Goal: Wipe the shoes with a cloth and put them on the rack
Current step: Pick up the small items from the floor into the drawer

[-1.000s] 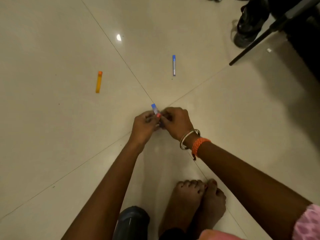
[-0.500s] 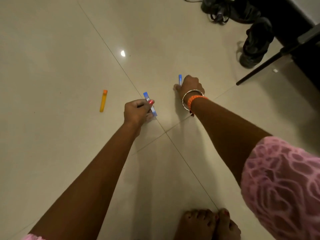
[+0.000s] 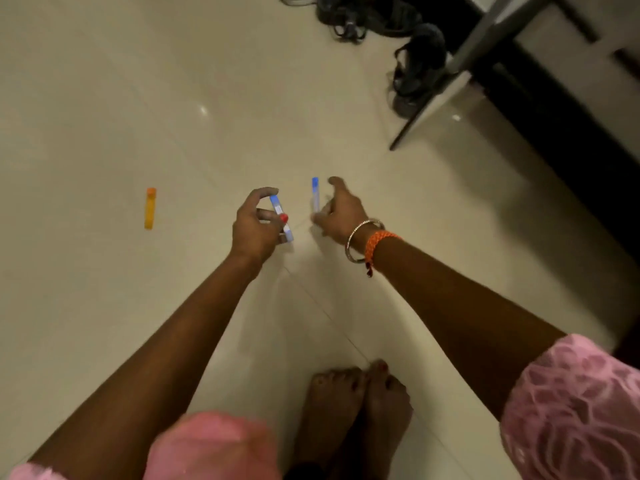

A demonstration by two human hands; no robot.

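Orange tube (image 3: pixel 150 208) left of hands (image 3: pixel 254 223).

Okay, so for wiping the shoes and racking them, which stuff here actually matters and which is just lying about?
Belongs to the job:
- dark shoes on the floor, top right
- no cloth in view

Just lying about or off-task:
- blue-capped tube held in the left hand
- second blue-capped tube at the right hand; grip blurred
- orange tube on the floor
- slanted metal leg
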